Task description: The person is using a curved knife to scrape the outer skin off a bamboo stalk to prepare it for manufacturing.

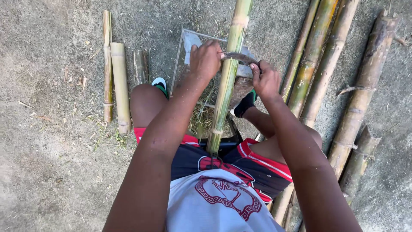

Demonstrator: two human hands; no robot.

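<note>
Both hands, left hand (205,60) and right hand (265,79), grip a curved blade (238,57) across the bamboo pole (227,81); more bamboo poles (326,68) lie right, cut bamboo pieces (119,81) left.

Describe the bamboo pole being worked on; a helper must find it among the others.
Start at the seated person's lap. One green-yellow bamboo pole rises from between the knees, away from the poles lying on the ground. Only it has a curved blade across it, held by both hands.
</note>
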